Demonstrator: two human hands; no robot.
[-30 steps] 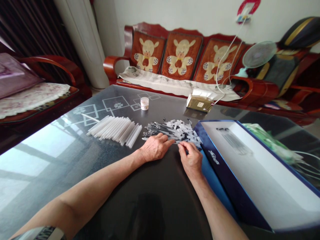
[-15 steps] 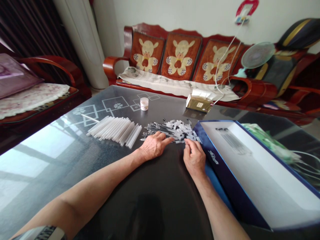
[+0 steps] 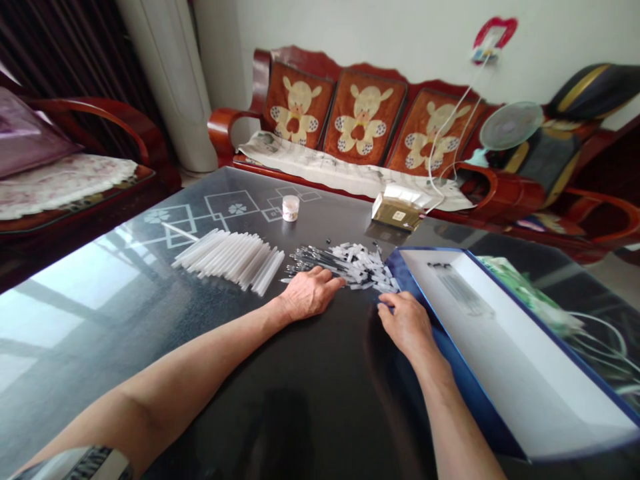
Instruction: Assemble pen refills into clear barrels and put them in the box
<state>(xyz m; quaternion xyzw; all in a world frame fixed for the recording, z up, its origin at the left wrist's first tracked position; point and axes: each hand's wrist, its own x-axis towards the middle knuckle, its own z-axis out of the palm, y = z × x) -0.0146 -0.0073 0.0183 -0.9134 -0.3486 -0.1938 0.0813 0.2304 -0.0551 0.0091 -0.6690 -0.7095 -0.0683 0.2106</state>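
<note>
The left hand is resting at the near edge of loose pen refills and pen caps on the worktop, fingers curling; whether it is gripping anything, I cannot tell. Pen barrels are lying left of it. The right hand is pinching nearly together beside the caps, its grip unclear, a blue box standing just right of it.

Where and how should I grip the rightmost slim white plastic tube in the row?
Pinch the rightmost tube across its middle, probably from above and its right: it lies flat, slanting away from the camera, outer side exposed.
</note>
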